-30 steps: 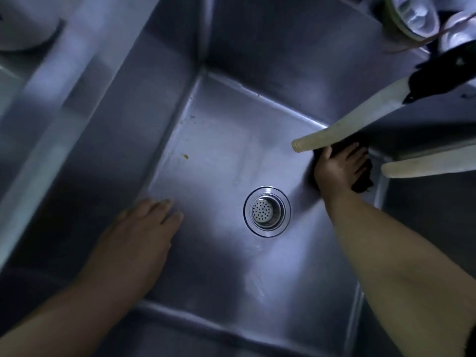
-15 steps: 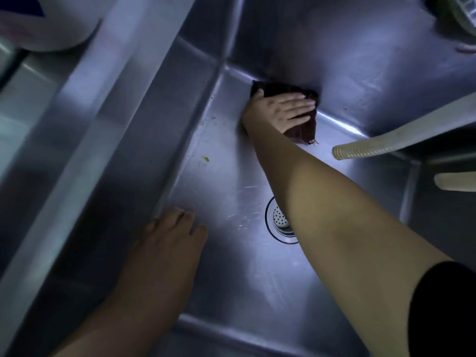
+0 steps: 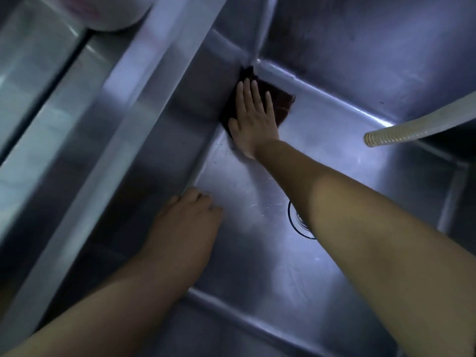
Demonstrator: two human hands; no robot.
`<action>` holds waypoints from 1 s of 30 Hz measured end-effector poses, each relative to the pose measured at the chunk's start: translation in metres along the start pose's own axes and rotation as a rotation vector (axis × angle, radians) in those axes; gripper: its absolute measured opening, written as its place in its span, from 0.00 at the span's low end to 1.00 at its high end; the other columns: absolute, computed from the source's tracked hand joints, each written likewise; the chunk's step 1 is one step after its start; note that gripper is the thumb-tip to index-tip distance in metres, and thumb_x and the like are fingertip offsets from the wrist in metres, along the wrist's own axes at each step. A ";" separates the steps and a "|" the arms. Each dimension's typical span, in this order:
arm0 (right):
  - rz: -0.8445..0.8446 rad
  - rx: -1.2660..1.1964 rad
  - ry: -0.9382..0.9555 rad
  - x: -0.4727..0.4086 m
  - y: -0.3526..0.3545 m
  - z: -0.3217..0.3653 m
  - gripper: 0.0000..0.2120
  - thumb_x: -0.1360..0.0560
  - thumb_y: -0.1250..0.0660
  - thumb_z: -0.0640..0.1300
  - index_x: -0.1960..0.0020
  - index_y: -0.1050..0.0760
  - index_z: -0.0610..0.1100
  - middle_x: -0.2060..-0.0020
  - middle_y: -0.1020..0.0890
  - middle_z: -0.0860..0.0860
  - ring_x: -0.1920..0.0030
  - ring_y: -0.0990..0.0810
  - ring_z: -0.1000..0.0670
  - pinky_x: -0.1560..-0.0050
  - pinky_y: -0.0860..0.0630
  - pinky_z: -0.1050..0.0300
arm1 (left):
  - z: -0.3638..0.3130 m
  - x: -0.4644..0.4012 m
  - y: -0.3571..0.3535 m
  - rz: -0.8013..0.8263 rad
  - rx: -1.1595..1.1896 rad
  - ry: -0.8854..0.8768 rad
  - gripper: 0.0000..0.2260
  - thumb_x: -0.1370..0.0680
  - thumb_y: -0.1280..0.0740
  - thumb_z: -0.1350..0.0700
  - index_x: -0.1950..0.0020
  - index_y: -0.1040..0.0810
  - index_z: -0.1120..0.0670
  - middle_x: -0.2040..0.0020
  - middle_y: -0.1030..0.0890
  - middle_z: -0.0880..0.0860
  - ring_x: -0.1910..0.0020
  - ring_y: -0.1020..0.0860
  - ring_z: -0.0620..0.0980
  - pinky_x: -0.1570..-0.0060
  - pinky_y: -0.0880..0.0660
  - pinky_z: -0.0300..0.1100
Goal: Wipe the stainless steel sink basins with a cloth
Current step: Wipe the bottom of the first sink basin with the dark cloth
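Right, flat R hand, fingers straight and spread, pressing the dark cloth into the far-left corner of the basin, cloth edge riding up the left wall; L hand resting on the floor near the left wall w/ fingers loosely curled, holding nothing. Best to keep palm pressure even, work fingertips into the seam, then pull back in overlapping passes toward the drain, staying clear of the ribbed hose at right.

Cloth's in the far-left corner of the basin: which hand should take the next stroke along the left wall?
Right, probably. The right hand lies flat on the cloth in that corner. The left hand rests bare on the basin floor by the left wall, apart from the cloth.
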State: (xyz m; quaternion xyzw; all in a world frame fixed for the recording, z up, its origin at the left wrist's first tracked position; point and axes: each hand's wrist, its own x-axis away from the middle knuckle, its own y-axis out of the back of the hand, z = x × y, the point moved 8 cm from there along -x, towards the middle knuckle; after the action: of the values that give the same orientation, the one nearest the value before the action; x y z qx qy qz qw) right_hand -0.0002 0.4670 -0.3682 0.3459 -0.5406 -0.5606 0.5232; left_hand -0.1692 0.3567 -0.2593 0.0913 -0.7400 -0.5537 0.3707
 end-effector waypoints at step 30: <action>-0.058 0.033 -0.162 -0.028 0.018 -0.043 0.34 0.21 0.53 0.56 0.23 0.59 0.41 0.23 0.55 0.45 0.23 0.59 0.47 0.24 0.60 0.47 | 0.019 0.037 0.088 -0.133 -0.262 -0.467 0.17 0.30 0.45 0.57 0.52 0.19 0.50 0.51 0.18 0.47 0.33 0.32 0.51 0.26 0.51 0.52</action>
State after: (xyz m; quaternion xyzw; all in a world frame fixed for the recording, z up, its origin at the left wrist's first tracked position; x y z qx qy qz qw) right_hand 0.0502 0.4859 -0.3632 0.3234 -0.5800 -0.5928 0.4555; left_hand -0.1833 0.3835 -0.1672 -0.0392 -0.7200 -0.6737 0.1615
